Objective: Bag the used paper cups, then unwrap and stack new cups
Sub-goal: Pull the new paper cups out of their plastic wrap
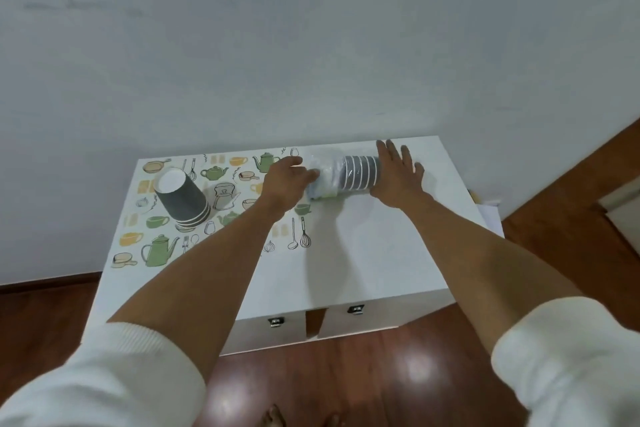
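Nearest the camera, two cream ribbed-knit sleeves (114,381) are showing pushed up at the forearms, above a glossy reddish-brown wood floor (346,374) reflecting two soft light spots. The white cabinet (363,263) is standing on that floor, smooth and matte on top, with two drawer fronts each carrying a small dark metal pull (276,322). No readable brand, label or text is showing anywhere. A printed mat (221,208) is covering the left part of the cabinet top, illustrated with green kettles, yellow cups, pans, whisks and ladles. On the mat at the left, a short stack of dark grey paper cups (181,199) is standing upside down and slightly tilted, white base uppermost, white rolled rims banding the bottom. Toward the back, the left hand (285,180) is closing its fingers on the crinkled clear plastic wrapper (320,180), bunched at the left end of the new cups. The sleeve of new cups (360,173) is lying on its side, dark grey with thin white rims forming parallel rings, between both hands at the rear centre of the cabinet top. The right hand (396,170) is resting flat, fingers spread, against the right end of that sleeve, not gripping. Behind everything, a plain pale wall (311,45) is rising.
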The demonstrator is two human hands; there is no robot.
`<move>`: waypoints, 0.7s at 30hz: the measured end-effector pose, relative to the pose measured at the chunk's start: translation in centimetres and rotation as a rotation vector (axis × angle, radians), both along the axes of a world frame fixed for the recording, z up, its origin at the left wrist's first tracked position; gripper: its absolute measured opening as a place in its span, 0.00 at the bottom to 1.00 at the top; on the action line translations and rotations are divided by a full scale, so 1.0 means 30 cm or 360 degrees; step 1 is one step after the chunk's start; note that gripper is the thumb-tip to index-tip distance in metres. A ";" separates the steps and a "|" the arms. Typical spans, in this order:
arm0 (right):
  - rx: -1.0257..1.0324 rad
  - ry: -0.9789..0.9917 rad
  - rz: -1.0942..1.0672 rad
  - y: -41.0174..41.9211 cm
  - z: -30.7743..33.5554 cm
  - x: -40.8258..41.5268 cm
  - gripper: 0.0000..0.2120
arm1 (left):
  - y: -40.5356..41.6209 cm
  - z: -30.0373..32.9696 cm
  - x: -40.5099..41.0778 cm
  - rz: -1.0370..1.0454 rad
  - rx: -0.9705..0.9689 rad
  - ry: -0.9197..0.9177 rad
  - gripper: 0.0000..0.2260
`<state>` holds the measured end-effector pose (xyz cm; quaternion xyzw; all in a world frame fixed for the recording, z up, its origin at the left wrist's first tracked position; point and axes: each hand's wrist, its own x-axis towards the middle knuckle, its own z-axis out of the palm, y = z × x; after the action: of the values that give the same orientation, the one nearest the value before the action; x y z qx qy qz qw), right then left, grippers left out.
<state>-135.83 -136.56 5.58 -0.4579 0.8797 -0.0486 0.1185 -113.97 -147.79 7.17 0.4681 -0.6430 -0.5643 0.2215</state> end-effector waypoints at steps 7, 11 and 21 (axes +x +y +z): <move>0.0024 0.0299 0.0146 0.021 -0.084 -0.010 0.36 | 0.000 -0.016 -0.068 0.0016 -0.0029 0.0037 0.04; 0.0058 0.0004 0.0134 0.046 -0.076 0.019 0.32 | -0.014 0.012 -0.023 0.0018 0.0078 0.0112 0.05; -0.0206 0.0545 0.0757 -0.117 0.334 0.057 0.32 | -0.029 0.107 0.099 0.0346 0.0710 0.0658 0.05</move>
<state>-134.13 -140.06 15.58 -0.6593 0.7500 0.0025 -0.0529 -110.99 -148.67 10.36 0.4467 -0.3911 -0.7474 0.2984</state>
